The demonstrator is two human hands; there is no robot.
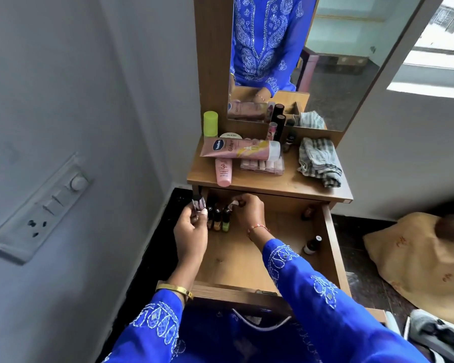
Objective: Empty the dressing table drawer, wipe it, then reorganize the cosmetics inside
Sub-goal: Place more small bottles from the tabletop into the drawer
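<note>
Drawer pulled out under the dressing table top, wooden floor mostly bare. At its back left corner a short row of small bottles stands upright, dark caps, yellow to green contents (exact count hard to read, hands overlap them). Two more small bottles lie loose on the right side: a dark bottle with a white cap near the right wall, and a brown bottle further back, partly in shadow. Left hand is closed around a nail polish with a dark cap and pale pink body, held just above the left edge of the drawer beside the row. Right hand is curled inside the drawer next to the row, fingertips pinching something small and pale; what it is cannot be told. On the top: a pink tube lying across a clear box of pale items, a second tube pointing at the front edge, a round white jar behind, a green-capped bottle at back left, dark lipstick-like sticks against the mirror, and a crumpled striped cloth at right.
</note>
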